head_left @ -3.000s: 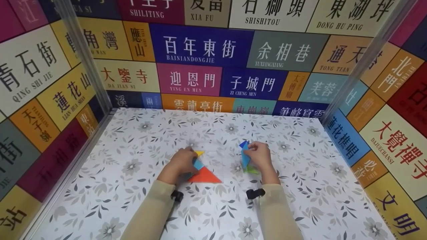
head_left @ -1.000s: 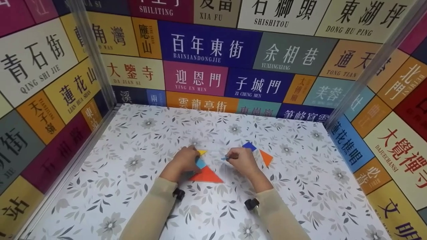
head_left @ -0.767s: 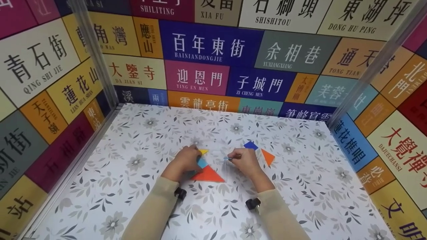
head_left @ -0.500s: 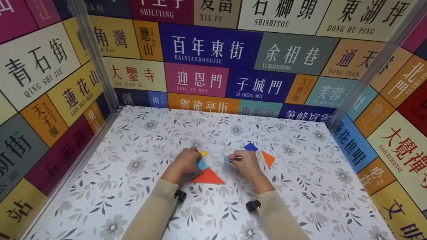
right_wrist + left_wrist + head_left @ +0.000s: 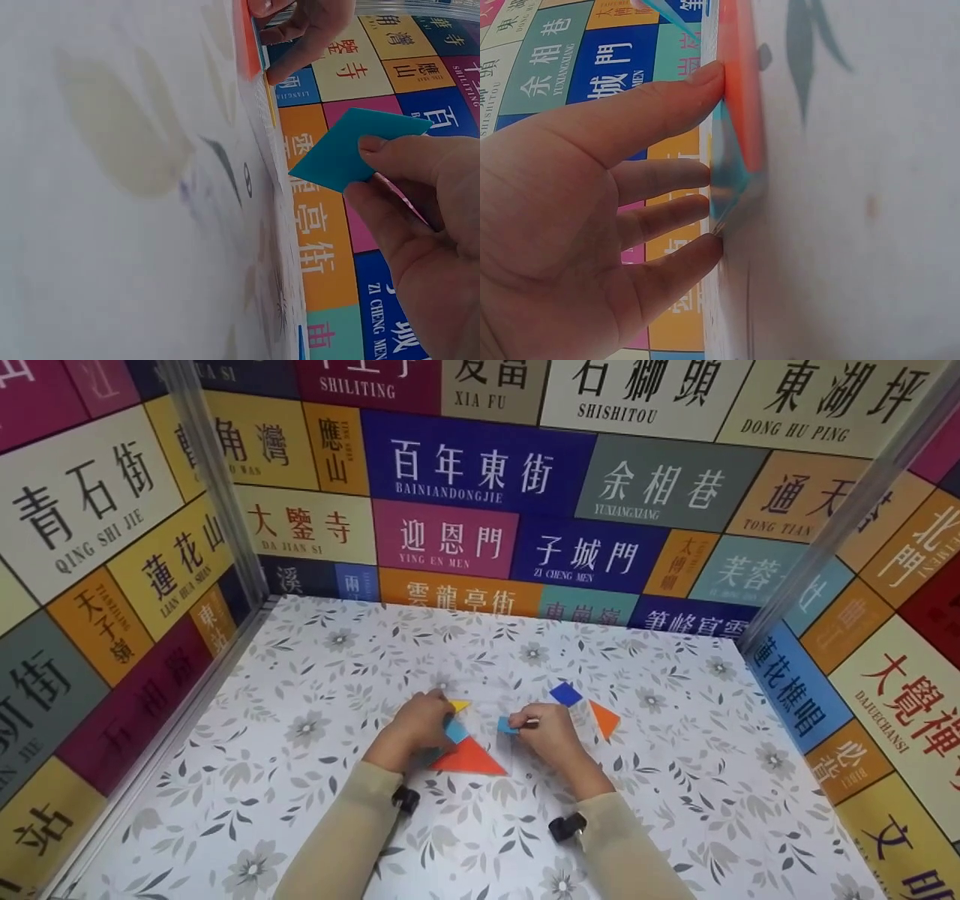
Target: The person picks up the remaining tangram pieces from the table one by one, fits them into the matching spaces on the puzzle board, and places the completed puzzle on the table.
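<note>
Light blue, one four-sided piece (image 5: 337, 154) sits clamped between the thumb and fingers of my right hand (image 5: 556, 736), one of my two hands at the worktop (image 5: 675, 667). I have it to the right of the pieces under my left hand (image 5: 416, 727); whether its nearest corner touches the surface I cannot tell. My thumb covers part of one face, and in the head view only one end shows past my fingers.

My left hand has its thumb and fingers apart, the thumb tip on one large red-orange triangle (image 5: 471, 757). Around it I count one yellow piece (image 5: 459, 706), of which just a pointed tip shows, and one blue piece (image 5: 455, 730), seen as a patch between my thumb and the triangle. A teal strip (image 5: 431, 756) shows below my palm; I cannot make out whether it belongs to that blue piece or to another.

Just beyond and to the right of my right hand lie two more, near each other: one dark blue piece (image 5: 565, 694) and one small orange triangle (image 5: 605, 720).

I wear two black wrist devices (image 5: 406, 799), one at each cuff. The printed wall panels (image 5: 480, 457) behind are cut off at the top of the head view.
</note>
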A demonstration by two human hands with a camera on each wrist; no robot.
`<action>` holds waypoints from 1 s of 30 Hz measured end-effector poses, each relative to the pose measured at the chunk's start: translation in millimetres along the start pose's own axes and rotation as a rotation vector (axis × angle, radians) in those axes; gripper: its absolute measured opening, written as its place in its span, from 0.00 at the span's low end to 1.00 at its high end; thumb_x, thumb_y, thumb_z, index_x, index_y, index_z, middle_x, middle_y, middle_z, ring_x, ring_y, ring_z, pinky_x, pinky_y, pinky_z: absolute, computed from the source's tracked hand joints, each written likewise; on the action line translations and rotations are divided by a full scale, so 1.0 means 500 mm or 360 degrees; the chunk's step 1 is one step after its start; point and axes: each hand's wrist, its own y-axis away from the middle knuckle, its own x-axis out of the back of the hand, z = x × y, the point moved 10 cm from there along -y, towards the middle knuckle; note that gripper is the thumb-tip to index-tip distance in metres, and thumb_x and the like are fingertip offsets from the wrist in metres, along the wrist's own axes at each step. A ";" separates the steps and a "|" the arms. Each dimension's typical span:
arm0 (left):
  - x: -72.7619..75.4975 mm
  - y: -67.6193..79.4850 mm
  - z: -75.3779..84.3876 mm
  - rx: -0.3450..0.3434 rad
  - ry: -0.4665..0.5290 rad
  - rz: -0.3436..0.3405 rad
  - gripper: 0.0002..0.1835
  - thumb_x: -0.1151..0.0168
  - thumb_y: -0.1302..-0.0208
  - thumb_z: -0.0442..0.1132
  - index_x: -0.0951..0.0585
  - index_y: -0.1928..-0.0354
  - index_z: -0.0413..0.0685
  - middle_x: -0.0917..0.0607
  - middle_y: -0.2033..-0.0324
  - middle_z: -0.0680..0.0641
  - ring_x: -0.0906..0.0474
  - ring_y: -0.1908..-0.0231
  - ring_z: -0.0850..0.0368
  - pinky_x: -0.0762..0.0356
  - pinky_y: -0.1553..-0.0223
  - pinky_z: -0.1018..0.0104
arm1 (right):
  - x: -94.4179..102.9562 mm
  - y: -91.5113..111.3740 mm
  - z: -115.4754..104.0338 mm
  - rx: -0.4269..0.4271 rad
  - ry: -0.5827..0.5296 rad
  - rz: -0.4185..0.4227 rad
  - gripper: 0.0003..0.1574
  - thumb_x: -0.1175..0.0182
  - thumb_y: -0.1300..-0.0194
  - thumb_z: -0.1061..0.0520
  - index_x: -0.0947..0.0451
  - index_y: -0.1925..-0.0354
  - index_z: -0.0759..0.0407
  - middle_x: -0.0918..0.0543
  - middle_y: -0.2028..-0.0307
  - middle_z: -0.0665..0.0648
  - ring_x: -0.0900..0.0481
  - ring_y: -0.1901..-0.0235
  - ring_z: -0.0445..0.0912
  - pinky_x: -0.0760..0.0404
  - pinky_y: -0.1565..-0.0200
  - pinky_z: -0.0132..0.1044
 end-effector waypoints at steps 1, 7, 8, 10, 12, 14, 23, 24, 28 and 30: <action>0.000 0.000 0.000 0.0002 0.0001 -0.0002 0.33 0.13 0.54 0.44 0.12 0.42 0.48 0.21 0.32 0.44 0.22 0.39 0.42 0.22 0.34 0.48 | -0.003 0.000 0.001 -0.0001 -0.0004 -0.0014 0.14 0.35 0.48 0.76 0.10 0.73 0.60 0.07 0.66 0.58 0.10 0.60 0.48 0.09 0.56 0.38; -0.001 0.000 0.002 0.0013 -0.0017 -0.0026 0.33 0.13 0.54 0.44 0.12 0.42 0.48 0.21 0.31 0.44 0.22 0.38 0.41 0.23 0.34 0.48 | -0.019 0.001 0.002 0.0022 -0.0013 -0.0103 0.15 0.36 0.49 0.77 0.11 0.75 0.60 0.07 0.66 0.57 0.10 0.60 0.48 0.09 0.54 0.41; -0.001 0.000 0.002 0.0016 -0.0021 -0.0028 0.33 0.13 0.54 0.44 0.12 0.42 0.49 0.22 0.31 0.44 0.23 0.37 0.41 0.23 0.33 0.48 | -0.022 0.002 0.002 0.0030 -0.0011 -0.0121 0.15 0.36 0.49 0.77 0.11 0.75 0.60 0.07 0.67 0.57 0.10 0.60 0.48 0.09 0.55 0.40; -0.002 0.000 0.000 0.0017 -0.0023 -0.0027 0.33 0.13 0.54 0.45 0.12 0.42 0.49 0.22 0.31 0.44 0.23 0.37 0.41 0.24 0.33 0.48 | -0.028 0.003 0.004 0.0036 0.0002 -0.0163 0.15 0.35 0.49 0.77 0.11 0.75 0.60 0.07 0.67 0.56 0.10 0.60 0.47 0.09 0.55 0.38; -0.003 0.000 -0.001 0.0017 -0.0017 -0.0024 0.33 0.13 0.54 0.45 0.12 0.42 0.49 0.21 0.32 0.44 0.22 0.37 0.42 0.24 0.33 0.48 | -0.033 0.003 0.004 0.0045 0.0018 -0.0207 0.15 0.34 0.49 0.76 0.10 0.75 0.59 0.07 0.66 0.55 0.10 0.60 0.46 0.09 0.56 0.37; -0.002 0.000 -0.002 0.0017 -0.0001 -0.0023 0.33 0.13 0.54 0.44 0.12 0.42 0.49 0.21 0.32 0.44 0.22 0.38 0.42 0.24 0.33 0.48 | -0.039 0.005 0.007 0.0029 0.0028 -0.0252 0.15 0.35 0.49 0.76 0.10 0.74 0.59 0.08 0.66 0.54 0.11 0.60 0.46 0.10 0.57 0.35; 0.002 -0.001 0.006 -0.0066 -0.0081 0.0002 0.30 0.13 0.54 0.45 0.10 0.46 0.47 0.18 0.42 0.44 0.21 0.48 0.44 0.20 0.42 0.49 | -0.057 0.014 0.012 -0.0014 0.0191 -0.0446 0.15 0.35 0.45 0.73 0.09 0.73 0.56 0.08 0.61 0.52 0.13 0.55 0.46 0.14 0.54 0.34; 0.001 -0.002 0.004 -0.0049 -0.0070 -0.0006 0.30 0.13 0.54 0.45 0.11 0.45 0.48 0.18 0.41 0.45 0.21 0.47 0.45 0.20 0.40 0.50 | -0.058 0.014 0.014 -0.0024 0.0197 -0.0457 0.15 0.35 0.45 0.73 0.09 0.73 0.55 0.08 0.60 0.52 0.13 0.55 0.46 0.14 0.54 0.34; -0.003 -0.005 0.000 -0.0021 -0.0054 -0.0013 0.31 0.13 0.54 0.45 0.11 0.45 0.48 0.18 0.41 0.46 0.21 0.47 0.47 0.21 0.38 0.50 | -0.061 0.016 0.016 -0.0038 0.0214 -0.0493 0.13 0.33 0.44 0.72 0.08 0.71 0.56 0.08 0.59 0.52 0.13 0.54 0.47 0.13 0.53 0.37; -0.005 -0.005 -0.001 -0.0012 -0.0050 -0.0015 0.31 0.13 0.54 0.45 0.11 0.45 0.49 0.18 0.41 0.46 0.21 0.47 0.47 0.21 0.38 0.50 | -0.063 0.017 0.015 -0.0031 0.0217 -0.0510 0.12 0.32 0.44 0.72 0.08 0.71 0.57 0.08 0.59 0.53 0.13 0.54 0.48 0.12 0.52 0.39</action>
